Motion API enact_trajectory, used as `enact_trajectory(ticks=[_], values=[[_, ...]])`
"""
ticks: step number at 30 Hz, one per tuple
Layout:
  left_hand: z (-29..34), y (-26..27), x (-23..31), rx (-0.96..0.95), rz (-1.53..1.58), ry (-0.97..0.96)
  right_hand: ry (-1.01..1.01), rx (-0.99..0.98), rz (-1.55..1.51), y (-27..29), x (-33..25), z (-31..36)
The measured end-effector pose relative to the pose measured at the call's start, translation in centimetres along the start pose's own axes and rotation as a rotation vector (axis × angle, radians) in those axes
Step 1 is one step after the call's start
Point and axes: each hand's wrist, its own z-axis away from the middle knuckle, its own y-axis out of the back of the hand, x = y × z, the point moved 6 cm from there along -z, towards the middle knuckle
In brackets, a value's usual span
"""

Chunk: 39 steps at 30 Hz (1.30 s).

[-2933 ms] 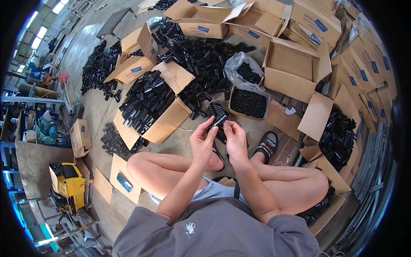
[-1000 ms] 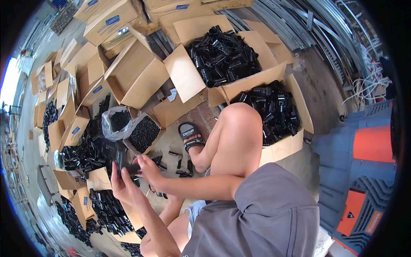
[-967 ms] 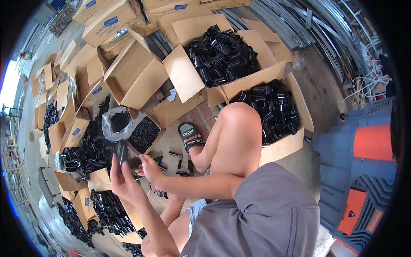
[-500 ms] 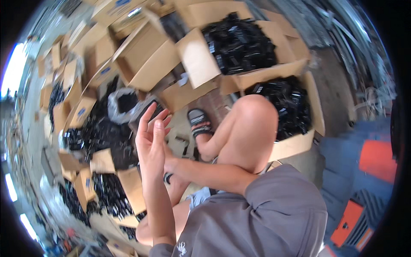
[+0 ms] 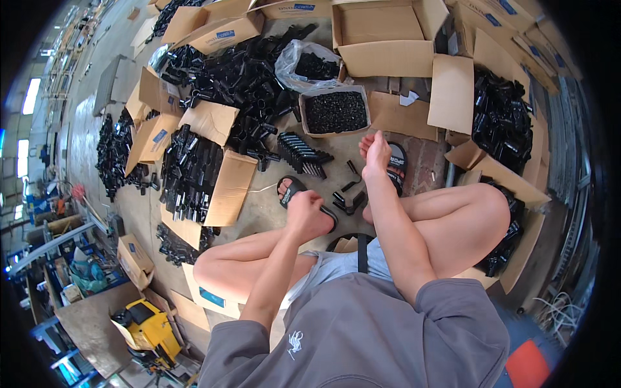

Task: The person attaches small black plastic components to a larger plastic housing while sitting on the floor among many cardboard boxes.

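Note:
My left hand (image 5: 305, 212) is closed, fingers curled down beside the black sandal (image 5: 292, 189) on my left foot. What it holds, if anything, is hidden. My right hand (image 5: 376, 154) is also closed, its fingers drawn together next to the other sandal (image 5: 396, 161); nothing in them can be made out. Between the hands, several loose black tube-like pieces (image 5: 349, 202) lie on the floor. Just beyond is a neat stack of black pieces (image 5: 301, 155). Farther off stands a small carton (image 5: 304, 115) filled with tiny black parts.
A clear plastic bag (image 5: 283, 72) of black parts sits beside a large heap of black tubes (image 5: 226, 77). Open cartons of black pieces flank me at left (image 5: 228, 187) and right (image 5: 453, 97). A phone (image 5: 211, 297) lies by my left knee; a yellow machine (image 5: 158, 330) stands at lower left.
The view has turned, bringing the small carton to the middle. My raised left hand, its fingers apart before, is now lowered and curled. My forearms no longer overlap.

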Motion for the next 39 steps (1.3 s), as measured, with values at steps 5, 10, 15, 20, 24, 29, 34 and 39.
enact_trajectory(ticks=[5,10,15,20,24,29,34,39], values=[[-2.4,-1.1,5.0,0.344,-0.183,-0.188,0.463,-0.037,1.222,1.5,2.5,0.1],[-4.8,1.7,5.7,0.511,-0.205,-0.137,0.334,-0.148,1.637,2.7,7.0,3.0],[-5.9,4.6,3.8,0.598,-0.253,0.014,0.304,-0.138,1.58,3.3,6.8,1.3],[-6.3,4.6,0.6,0.558,-0.279,-0.014,0.304,-0.202,1.561,2.8,7.7,1.3],[-6.2,4.4,1.3,0.53,-0.277,-0.103,0.374,-0.141,1.56,3.6,8.0,0.7],[-7.3,4.5,1.8,0.509,-0.357,-0.122,0.379,-0.12,1.527,3.1,7.4,1.3],[-7.8,3.0,1.8,0.473,-0.351,-0.125,0.404,-0.072,1.451,2.6,6.5,1.9],[-8.4,1.1,0.2,0.402,-0.311,-0.16,0.441,-0.077,1.336,2.4,5.9,1.0]])
